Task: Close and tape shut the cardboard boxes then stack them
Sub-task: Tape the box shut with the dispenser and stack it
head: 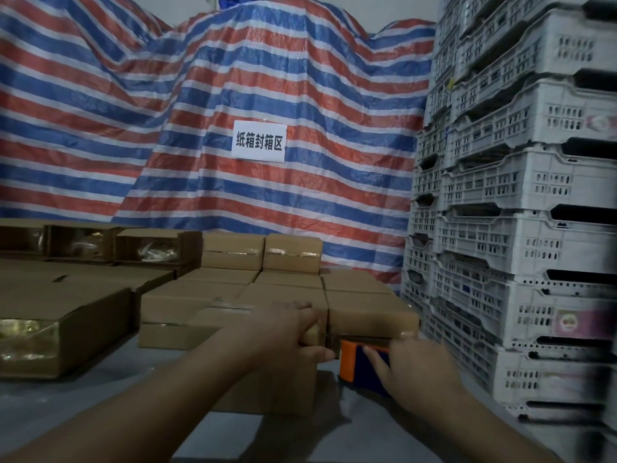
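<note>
Lower centre of frame, my 2 hands work 1 cardboard box (pixel 267 389): left hand (pixel 287 332) grips its top edge, right hand (pixel 414 372) clamps 1 orange-and-blue tape dispenser (pixel 364 362), long axis running left-right.

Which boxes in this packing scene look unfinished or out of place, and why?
Three boxes at the left and back left lie with open ends showing shiny contents, unlike the closed boxes stacked beside them. The left hand holds one box; the right hand holds the tape dispenser.
</note>
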